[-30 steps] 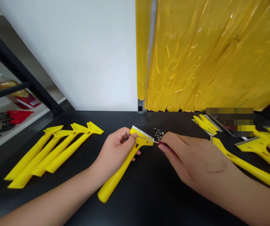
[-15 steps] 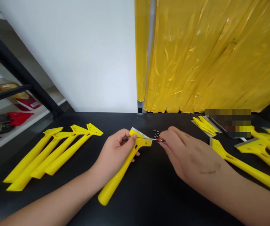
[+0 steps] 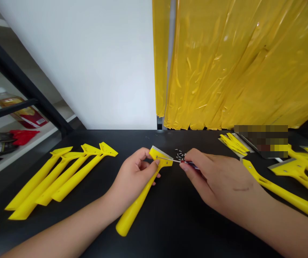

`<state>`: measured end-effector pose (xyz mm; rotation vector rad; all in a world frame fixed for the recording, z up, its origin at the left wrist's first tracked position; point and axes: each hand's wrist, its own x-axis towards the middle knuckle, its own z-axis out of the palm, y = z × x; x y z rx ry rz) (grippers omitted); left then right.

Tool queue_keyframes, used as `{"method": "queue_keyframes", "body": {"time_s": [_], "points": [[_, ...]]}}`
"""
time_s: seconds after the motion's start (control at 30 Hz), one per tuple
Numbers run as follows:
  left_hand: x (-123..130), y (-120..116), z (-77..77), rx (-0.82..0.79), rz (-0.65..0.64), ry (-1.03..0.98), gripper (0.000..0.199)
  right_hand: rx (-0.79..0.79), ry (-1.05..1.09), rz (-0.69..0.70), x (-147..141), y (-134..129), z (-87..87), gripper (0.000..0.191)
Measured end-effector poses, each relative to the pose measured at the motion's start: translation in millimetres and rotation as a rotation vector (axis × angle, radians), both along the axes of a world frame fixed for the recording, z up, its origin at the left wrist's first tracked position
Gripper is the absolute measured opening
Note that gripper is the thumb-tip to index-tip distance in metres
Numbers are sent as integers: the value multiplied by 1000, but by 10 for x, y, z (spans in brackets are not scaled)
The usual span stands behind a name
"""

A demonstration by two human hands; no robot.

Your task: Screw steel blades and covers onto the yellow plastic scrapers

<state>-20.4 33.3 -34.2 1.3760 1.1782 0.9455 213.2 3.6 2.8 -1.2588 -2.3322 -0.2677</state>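
My left hand (image 3: 134, 175) is closed round the neck of a yellow scraper (image 3: 134, 211), its thumb near the head. A metal blade (image 3: 162, 153) lies along the scraper's far edge. My right hand (image 3: 210, 179) grips the handle of a screwdriver (image 3: 190, 163), whose thin shaft reaches left across the scraper head, its tip at a screw or hole near the thumb. Several small screws (image 3: 180, 154) lie loose on the black table just beyond the right hand's fingers.
Several yellow scraper handles (image 3: 75, 175) without blades lie side by side at left. At right are several bladed scrapers (image 3: 290, 168) and a stack of yellow strips (image 3: 234, 144). A white panel (image 3: 102, 64) and yellow plastic sheeting (image 3: 237, 64) stand behind the table. A bottle (image 3: 27, 114) sits on the left shelf.
My right hand has shifted its grip, with fingers more extended along the screwdriver handle. My left thumb has moved slightly, uncovering the screwdriver's tip. The scraper's handle end has swung slightly right.
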Motion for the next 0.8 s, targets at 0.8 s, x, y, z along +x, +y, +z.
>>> {"method": "queue_keyframes", "body": {"time_s": [0.8], "points": [[-72,-34,34,276,23,168,17,74,-81,91,18,67,-65,19]]}}
